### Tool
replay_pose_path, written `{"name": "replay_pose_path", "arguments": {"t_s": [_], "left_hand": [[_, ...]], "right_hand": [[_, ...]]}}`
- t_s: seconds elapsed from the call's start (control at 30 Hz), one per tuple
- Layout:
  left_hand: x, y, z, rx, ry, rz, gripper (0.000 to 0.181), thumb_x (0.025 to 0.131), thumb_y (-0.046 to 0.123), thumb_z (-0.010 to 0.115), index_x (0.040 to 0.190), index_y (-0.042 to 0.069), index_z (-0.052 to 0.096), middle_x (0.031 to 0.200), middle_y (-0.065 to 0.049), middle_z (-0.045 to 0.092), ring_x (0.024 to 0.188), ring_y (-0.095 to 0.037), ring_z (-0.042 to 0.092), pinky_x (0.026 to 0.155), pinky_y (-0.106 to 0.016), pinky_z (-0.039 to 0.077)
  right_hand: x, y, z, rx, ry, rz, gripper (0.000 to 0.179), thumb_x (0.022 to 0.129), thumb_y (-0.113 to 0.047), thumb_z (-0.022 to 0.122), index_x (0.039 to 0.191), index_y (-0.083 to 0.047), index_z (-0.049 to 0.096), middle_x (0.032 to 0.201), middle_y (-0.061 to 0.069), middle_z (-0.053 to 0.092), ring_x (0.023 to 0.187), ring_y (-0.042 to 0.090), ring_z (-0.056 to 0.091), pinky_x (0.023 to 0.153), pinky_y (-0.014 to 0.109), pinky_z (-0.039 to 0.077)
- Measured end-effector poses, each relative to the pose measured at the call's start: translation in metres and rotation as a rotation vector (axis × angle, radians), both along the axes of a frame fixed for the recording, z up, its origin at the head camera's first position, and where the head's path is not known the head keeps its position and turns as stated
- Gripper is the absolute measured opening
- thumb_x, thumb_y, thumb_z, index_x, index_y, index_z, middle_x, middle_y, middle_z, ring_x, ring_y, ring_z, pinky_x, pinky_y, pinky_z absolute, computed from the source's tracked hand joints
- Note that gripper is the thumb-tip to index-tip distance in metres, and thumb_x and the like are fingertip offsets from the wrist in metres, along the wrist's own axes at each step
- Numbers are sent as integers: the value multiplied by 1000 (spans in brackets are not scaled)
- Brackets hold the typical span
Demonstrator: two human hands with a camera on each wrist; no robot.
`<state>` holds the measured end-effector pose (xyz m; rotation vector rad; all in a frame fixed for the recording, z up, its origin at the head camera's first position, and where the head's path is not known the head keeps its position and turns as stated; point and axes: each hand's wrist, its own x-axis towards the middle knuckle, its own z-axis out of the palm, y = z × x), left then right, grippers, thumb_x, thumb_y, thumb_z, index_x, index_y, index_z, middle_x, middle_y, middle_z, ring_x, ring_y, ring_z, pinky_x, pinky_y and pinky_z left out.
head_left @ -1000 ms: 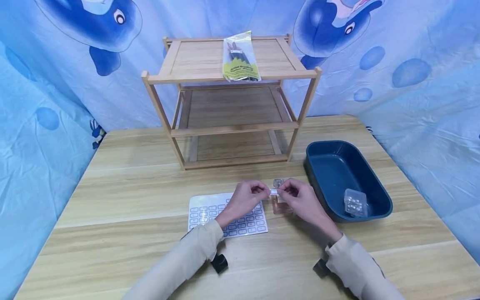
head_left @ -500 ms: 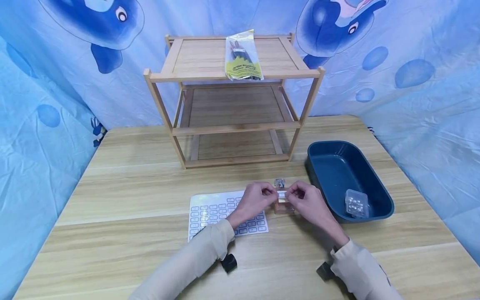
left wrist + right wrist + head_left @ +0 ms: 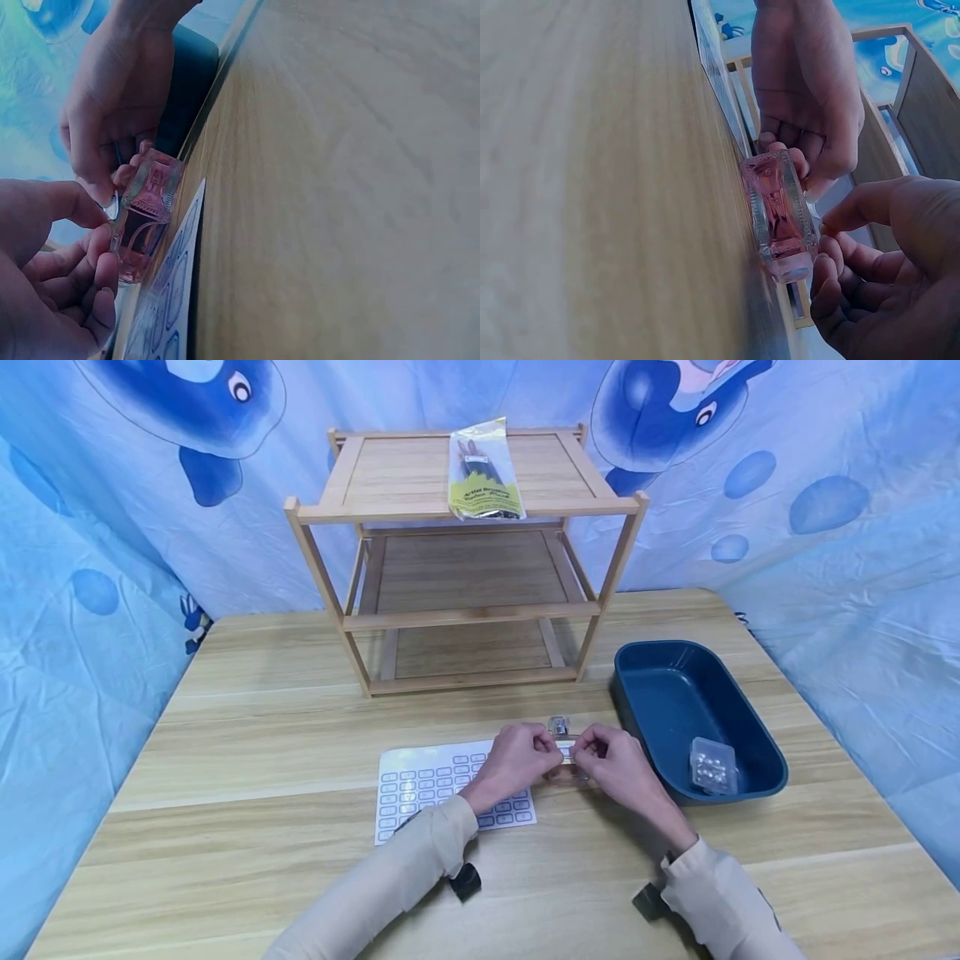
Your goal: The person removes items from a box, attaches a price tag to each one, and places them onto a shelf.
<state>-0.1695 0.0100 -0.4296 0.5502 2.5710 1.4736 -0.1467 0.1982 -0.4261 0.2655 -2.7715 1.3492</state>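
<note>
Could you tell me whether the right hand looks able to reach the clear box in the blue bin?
Probably yes: the blue bin is open-topped beside the right hand, and nothing covers the clear box. That hand pinches a small label, though, and may need freeing first.

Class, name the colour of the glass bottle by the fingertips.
Clear and pink; the bottle shows best in the right wrist view.
</note>
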Motion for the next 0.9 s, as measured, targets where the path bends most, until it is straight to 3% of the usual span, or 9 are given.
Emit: {"name": "replay_pose_path", "arguments": {"t_s": [0.2, 0.53, 0.73, 0.9], "left_hand": [[0, 2, 4, -58, 3, -1, 6, 84, 4, 74, 84, 9, 73, 72, 7, 66, 58, -5, 56, 55, -20, 46], [-4, 3, 11, -161, -81, -23, 10, 88, 15, 75, 82, 13, 68, 73, 7, 63, 59, -7, 52, 52, -21, 39], [-8, -3, 12, -159, -152, -70, 24, 94, 17, 70, 73, 14, 59, 66, 6, 54, 55, -7, 45, 50, -22, 33], [-9, -7, 13, -156, -162, -98, 18, 95, 15, 68, 78, 13, 63, 68, 5, 57, 57, -8, 46, 51, -22, 34]], "right_hand": [[-1, 0, 0, 12, -13, -3, 7, 87, 1, 67, 86, -5, 69, 74, 1, 60, 67, 18, 53, 56, 25, 42], [-2, 0, -1, 15, -16, 3, 5, 89, -1, 68, 86, -6, 68, 73, 1, 61, 65, 18, 53, 55, 26, 41], [-1, 0, -2, 12, -31, 2, 4, 91, -2, 66, 88, -4, 68, 74, 2, 60, 65, 19, 53, 53, 26, 41], [-1, 0, -1, 10, -27, -8, 8, 91, 1, 64, 89, -5, 69, 74, 3, 61, 63, 19, 53, 51, 26, 41]]}}
